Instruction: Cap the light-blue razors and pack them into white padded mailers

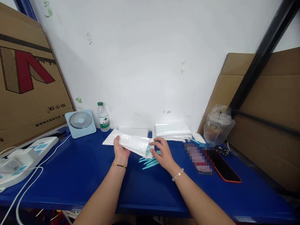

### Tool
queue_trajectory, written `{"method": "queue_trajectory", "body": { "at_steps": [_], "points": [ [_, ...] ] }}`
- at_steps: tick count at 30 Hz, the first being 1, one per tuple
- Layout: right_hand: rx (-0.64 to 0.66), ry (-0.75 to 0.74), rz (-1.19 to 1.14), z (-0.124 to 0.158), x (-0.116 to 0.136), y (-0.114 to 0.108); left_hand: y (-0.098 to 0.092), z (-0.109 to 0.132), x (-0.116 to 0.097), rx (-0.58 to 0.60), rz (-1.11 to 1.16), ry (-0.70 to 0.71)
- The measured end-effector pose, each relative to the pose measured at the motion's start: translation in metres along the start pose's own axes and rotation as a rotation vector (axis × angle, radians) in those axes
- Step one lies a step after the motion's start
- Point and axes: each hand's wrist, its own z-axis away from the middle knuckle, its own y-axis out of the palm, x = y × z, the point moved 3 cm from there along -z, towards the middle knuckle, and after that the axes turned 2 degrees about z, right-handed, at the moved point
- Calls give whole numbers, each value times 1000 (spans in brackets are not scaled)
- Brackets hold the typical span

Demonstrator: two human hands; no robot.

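Observation:
My left hand (pixel 121 151) grips a long white plastic pouch (pixel 134 143) by its left end, thumb on top. The pouch is held above the table, and pale blue strips show through its right end. At that end, the fingers of my right hand (pixel 162 153) are bent around the pouch opening; whether they pinch the pouch or a strip inside is too small to tell. Several loose light-blue sticks (pixel 150 163) lie on the table beneath the right hand. Behind the left hand lies another white pouch (pixel 110 138).
A stack of white pouches (pixel 173 129) lies by the wall. On the blue table (pixel 77 175) stand a small fan (pixel 81 123), a water bottle (pixel 103 117) and a bagged cup (pixel 217 125). Phones (pixel 226 167) lie right, a power strip (pixel 30 159) with cables left.

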Motion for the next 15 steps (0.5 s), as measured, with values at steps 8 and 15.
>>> {"method": "queue_trajectory", "body": {
  "at_steps": [8, 15],
  "points": [
    [139, 5, 90, -1, 4, 23, -1, 4, 13, -60, 37, -35],
    [233, -92, 351, -2, 2, 26, 3, 11, 20, -71, 13, -33]
  ]
}}
